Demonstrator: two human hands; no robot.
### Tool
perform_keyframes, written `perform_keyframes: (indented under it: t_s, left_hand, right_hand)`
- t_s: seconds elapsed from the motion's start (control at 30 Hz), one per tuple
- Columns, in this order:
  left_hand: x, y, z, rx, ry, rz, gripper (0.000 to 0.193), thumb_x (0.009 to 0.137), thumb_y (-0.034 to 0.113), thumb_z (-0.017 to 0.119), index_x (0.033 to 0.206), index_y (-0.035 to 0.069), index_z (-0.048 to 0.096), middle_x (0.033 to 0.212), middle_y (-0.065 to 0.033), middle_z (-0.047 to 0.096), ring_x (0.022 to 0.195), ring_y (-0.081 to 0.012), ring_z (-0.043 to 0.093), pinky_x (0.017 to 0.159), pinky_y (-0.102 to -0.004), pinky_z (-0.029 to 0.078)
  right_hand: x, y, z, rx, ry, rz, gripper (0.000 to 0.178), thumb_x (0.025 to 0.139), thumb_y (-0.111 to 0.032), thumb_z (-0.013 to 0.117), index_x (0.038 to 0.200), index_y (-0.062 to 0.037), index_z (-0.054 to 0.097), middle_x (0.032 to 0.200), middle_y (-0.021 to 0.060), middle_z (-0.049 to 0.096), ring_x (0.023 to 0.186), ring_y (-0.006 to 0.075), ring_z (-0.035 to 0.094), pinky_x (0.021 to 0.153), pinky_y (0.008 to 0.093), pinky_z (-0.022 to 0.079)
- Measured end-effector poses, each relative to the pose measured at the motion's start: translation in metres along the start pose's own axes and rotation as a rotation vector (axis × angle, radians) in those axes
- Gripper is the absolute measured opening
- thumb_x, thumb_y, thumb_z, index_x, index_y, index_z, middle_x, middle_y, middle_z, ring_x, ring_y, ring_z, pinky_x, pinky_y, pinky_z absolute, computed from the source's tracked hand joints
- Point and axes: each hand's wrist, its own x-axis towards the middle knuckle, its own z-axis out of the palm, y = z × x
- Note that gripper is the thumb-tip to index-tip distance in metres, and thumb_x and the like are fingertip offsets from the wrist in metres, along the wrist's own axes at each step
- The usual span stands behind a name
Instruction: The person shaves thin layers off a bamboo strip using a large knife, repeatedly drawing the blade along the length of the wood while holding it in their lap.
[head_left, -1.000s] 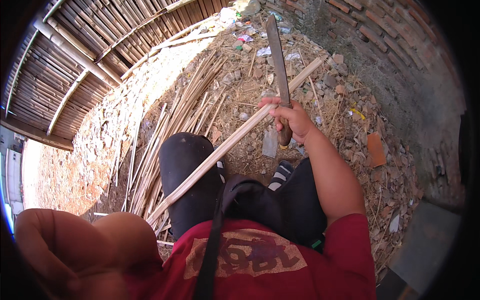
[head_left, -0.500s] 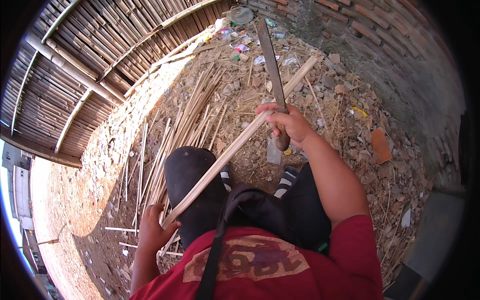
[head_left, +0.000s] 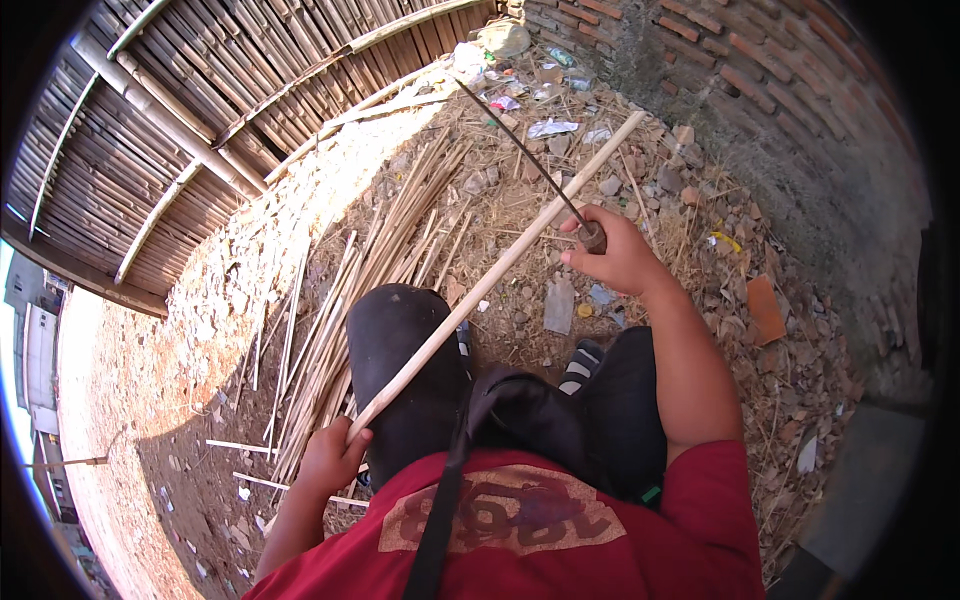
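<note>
A long pale bamboo strip [head_left: 530, 236] slants across my lap, from beside my left knee up to the far right. My left hand [head_left: 331, 456] is closed round its near end. A machete [head_left: 593, 239] is in my right hand [head_left: 622, 252], the fingers wrapped on its wooden handle. Its dark blade shows almost edge-on as a thin line. It points to the far left and crosses over the strip close to the handle. Part of the handle is hidden by my palm.
Many split bamboo strips [head_left: 395, 235] lie heaped left of my knee. Rubble, dry straw and litter cover the ground. A bamboo-slat fence [head_left: 270, 70] stands far left, a brick wall [head_left: 770, 90] on the right. An orange tile piece [head_left: 766, 310] lies near the wall.
My right hand has turned the machete, so its blade swung left and now shows edge-on instead of flat. The right fingers have come off the strip. The strip looks rolled in place.
</note>
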Motion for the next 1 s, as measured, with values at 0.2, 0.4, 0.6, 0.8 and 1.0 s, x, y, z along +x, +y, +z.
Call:
perform_keyframes:
  t_s: [0.2, 0.4, 0.6, 0.8, 1.0]
  left_hand:
    - [0.009, 0.008, 0.005, -0.024, -0.004, 0.001, 0.044, 0.100, 0.041, 0.056, 0.084, 0.000, 0.053, 0.070, -0.0260, 0.062, 0.072, -0.0502, 0.062, 0.063, -0.0572, 0.045]
    - [0.016, -0.006, 0.028, 0.057, 0.169, 0.114, 0.038, 0.099, 0.037, 0.057, 0.082, 0.003, 0.053, 0.066, -0.0248, 0.060, 0.065, -0.0489, 0.061, 0.058, -0.0578, 0.043]
    - [0.011, 0.001, 0.017, 0.052, 0.138, 0.068, 0.039, 0.099, 0.036, 0.059, 0.080, 0.002, 0.052, 0.066, -0.0246, 0.060, 0.065, -0.0492, 0.060, 0.058, -0.0572, 0.043]
    - [0.016, 0.000, 0.016, 0.048, 0.141, 0.071, 0.041, 0.098, 0.036, 0.060, 0.080, 0.002, 0.051, 0.067, -0.0265, 0.060, 0.067, -0.0505, 0.060, 0.058, -0.0579, 0.043]
    - [0.019, -0.010, 0.021, 0.052, 0.156, 0.109, 0.041, 0.097, 0.038, 0.061, 0.081, 0.002, 0.051, 0.067, -0.0263, 0.061, 0.068, -0.0505, 0.061, 0.059, -0.0581, 0.044]
  right_hand:
    - [-0.005, -0.019, 0.039, -0.567, -0.241, -0.132, 0.027, 0.080, -0.027, 0.075, 0.100, -0.0107, 0.067, 0.081, 0.0126, 0.069, 0.078, 0.0331, 0.068, 0.071, 0.0438, 0.053]
    - [0.027, 0.035, 0.020, -0.356, -0.118, 0.155, 0.027, 0.079, -0.025, 0.072, 0.102, -0.0105, 0.070, 0.086, 0.0125, 0.071, 0.084, 0.0349, 0.069, 0.075, 0.0465, 0.054]
    - [0.019, 0.005, 0.049, -0.577, -0.360, 0.070, 0.033, 0.079, -0.020, 0.067, 0.107, -0.0042, 0.069, 0.086, 0.0176, 0.071, 0.077, 0.0307, 0.071, 0.071, 0.0424, 0.055]
    - [0.040, 0.059, 0.018, -0.344, -0.157, 0.264, 0.048, 0.076, -0.020, 0.067, 0.118, 0.0037, 0.066, 0.088, 0.0190, 0.071, 0.082, 0.0320, 0.071, 0.077, 0.0440, 0.055]
    - [0.032, 0.037, 0.024, -0.458, -0.411, 0.216, 0.036, 0.075, -0.022, 0.070, 0.101, 0.0032, 0.065, 0.093, 0.0219, 0.070, 0.086, 0.0319, 0.070, 0.075, 0.0423, 0.053]
